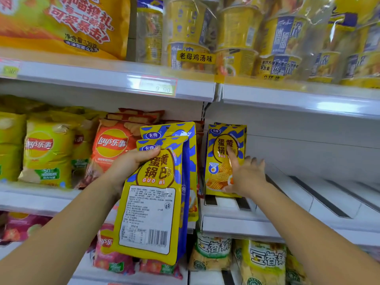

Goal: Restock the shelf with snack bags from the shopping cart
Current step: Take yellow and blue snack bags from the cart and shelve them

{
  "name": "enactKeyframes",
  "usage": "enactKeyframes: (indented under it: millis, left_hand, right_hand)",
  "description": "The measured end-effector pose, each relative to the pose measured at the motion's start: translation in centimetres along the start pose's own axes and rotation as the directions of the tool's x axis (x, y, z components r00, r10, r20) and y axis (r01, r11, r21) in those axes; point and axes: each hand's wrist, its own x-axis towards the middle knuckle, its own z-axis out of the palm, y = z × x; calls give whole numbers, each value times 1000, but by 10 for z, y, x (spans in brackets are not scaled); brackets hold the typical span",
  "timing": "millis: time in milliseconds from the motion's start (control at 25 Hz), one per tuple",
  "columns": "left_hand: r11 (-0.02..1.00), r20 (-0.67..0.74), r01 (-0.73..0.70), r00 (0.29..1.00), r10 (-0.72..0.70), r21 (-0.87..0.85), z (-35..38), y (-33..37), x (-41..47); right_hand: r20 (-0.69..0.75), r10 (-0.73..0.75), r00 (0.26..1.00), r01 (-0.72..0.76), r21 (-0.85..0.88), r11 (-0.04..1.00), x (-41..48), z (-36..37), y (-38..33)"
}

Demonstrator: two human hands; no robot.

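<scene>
Middle white metal shelf [308, 204], right bay: bare apart from a short row of upright yellow-and-blue glossy snack pouches [221, 161] at its left end, front faces outward, marked "卡奇", "蛋黄锅" and "GUO".

Left bay of the same level: yellow Lay's crisp bags [48, 153] and orange Lay's crisp bags [112, 145], both printed "Lay's乐事", standing in rows to the front edge.

Upper shelf: large orange snack bag [61, 23] at left, reading "净含量:120克"; clear-wrapped multipacks of yellow instant-noodle cups [236, 38] at right, labelled "老母鸡汤味". Red-framed price tag [158, 87] on the front rail, "9.90".

Lower shelf: green-and-yellow bags [263, 262] at right, pink-red Lay's bags [111, 254] at left.

Left hand [131, 161]: closed around two matching yellow-and-blue pouches [158, 194], held upright in front of the left bay's right end, back panel facing the camera with white ingredients label, barcode and "蛋黄锅巴 GUO BA".

Right hand [244, 173]: spread wide, palm and index finger pressed against the front of the shelved pouch row, gripping nothing. Held pouches just beside the shelved row, not touching it.
</scene>
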Motion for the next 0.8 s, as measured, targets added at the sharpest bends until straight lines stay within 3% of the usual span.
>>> enactKeyframes:
  millis: [360,680,800]
  left_hand:
    - [1000,-36,-3,999,4,13,3,1,10]
    - [1000,19,3,1000,-2,-26,37,5,16]
    - [1000,-27,27,999,-27,3,53,4,25]
  right_hand:
    - [272,77,959,-77,-10,997,78,7,-19]
    - [302,62,951,-84,58,995,91,2,-15]
    - [87,-71,994,29,414,910,59,-31,1]
